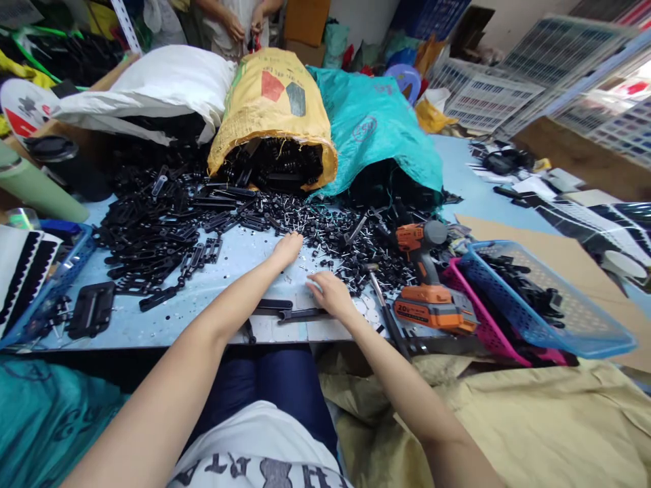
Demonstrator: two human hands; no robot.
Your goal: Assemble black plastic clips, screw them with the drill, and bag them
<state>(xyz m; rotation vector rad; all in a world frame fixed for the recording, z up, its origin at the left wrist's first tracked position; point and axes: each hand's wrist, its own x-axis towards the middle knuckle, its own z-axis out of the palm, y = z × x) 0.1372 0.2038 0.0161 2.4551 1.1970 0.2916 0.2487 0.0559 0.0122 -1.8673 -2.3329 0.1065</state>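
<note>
My left hand (288,248) reaches to the near edge of a spread of small silvery screws (300,215), fingers curled together; anything in them is too small to make out. To its right, my right hand (329,291) hovers low over the table, thumb and fingers apart, nothing visible between them. Two black flat bars (305,314) lie just below the right hand. Small black plastic pieces (356,247) are heaped beyond it. Left of my left hand spreads a pile of long black plastic parts (157,237).
White (173,78), yellow (285,88) and teal (366,122) sacks gape toward me at the back. An orange cordless drill (427,305) stands right, beside a hammer (384,305) and a blue basket (590,332). Another person's hands (247,26) show behind the sacks.
</note>
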